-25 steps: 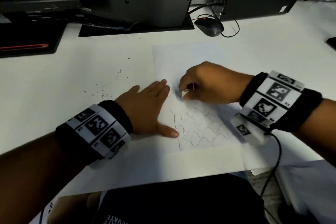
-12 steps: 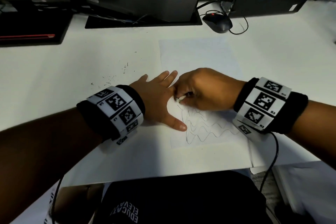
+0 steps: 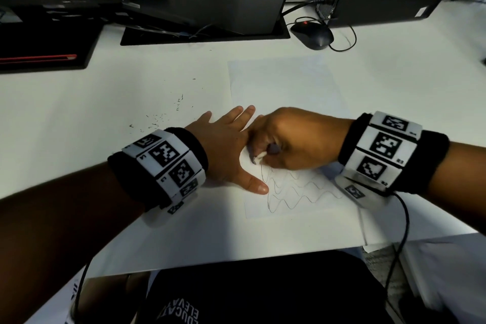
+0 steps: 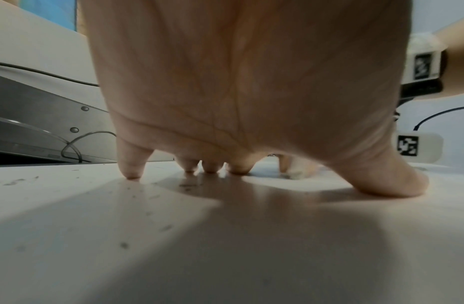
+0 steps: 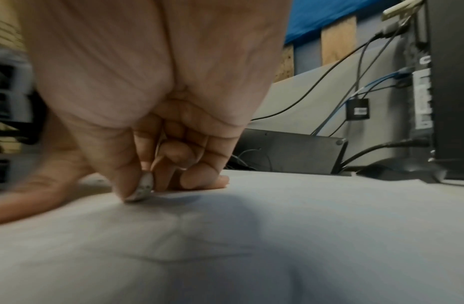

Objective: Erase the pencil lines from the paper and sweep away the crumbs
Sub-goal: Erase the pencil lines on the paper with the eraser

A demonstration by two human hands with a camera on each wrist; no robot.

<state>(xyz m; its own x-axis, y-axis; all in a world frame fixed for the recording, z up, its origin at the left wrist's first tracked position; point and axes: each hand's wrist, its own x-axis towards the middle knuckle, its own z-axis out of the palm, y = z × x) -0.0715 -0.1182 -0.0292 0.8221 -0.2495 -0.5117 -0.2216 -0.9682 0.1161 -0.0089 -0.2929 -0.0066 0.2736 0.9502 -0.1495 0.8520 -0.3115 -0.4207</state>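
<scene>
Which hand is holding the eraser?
The right hand. Its curled fingers pinch the white eraser against the paper; the left hand lies flat, fingers straight.

The head view looks steeply down on the tabletop (image 3: 79, 113) from above. Both wrist views sit almost on the tabletop (very close), facing the far side under each palm; all three share the paper (image 3: 284, 87).

Crumbs (image 3: 160, 118) lie left of the paper (image 3: 281, 81), apparently on the desk (image 3: 79, 113).
</scene>
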